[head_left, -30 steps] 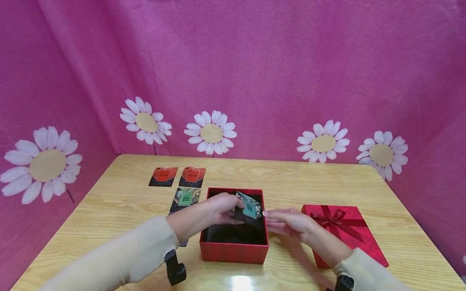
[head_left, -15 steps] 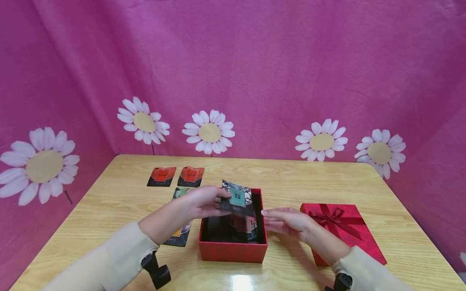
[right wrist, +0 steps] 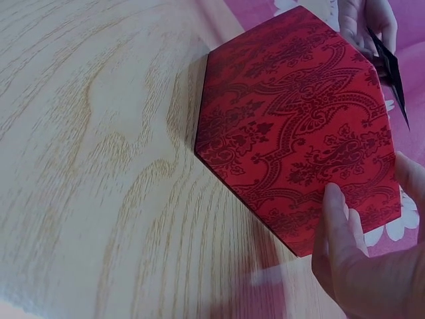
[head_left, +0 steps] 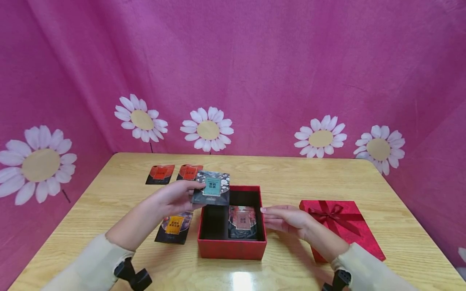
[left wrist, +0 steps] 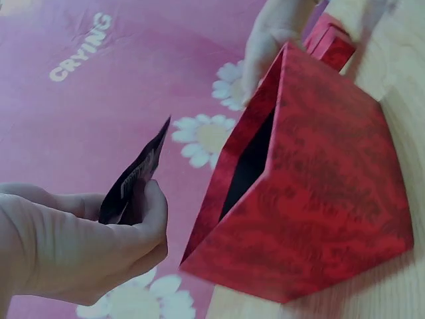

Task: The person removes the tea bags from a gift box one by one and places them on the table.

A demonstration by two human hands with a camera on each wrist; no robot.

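Observation:
My left hand (head_left: 178, 197) pinches a flat tea packet (head_left: 212, 188) with a teal label, thumb on its face. The packet is held up over the left rear corner of the red box (head_left: 231, 249); the left wrist view shows it nearly edge-on. Inside the lidless box, a tea packet with a dull red label (head_left: 243, 221) lies face up on the right side. My right hand (head_left: 289, 219) rests against the box's right side. In the right wrist view its fingers (right wrist: 337, 212) lie extended on the outer wall, thumb by the rim.
Two red-labelled packets (head_left: 160, 173) lie at the back left, one partly covered by the held packet. A yellow-labelled packet (head_left: 174, 227) lies left of the box. The red lid (head_left: 344, 226) with its bow sits at right. A pink curtain (head_left: 233, 72) hangs behind.
My left hand has lifted the teal-labelled packet out of the box and carried it left, turning its face toward the camera. The red-labelled packet inside has come into view. My right hand stays put.

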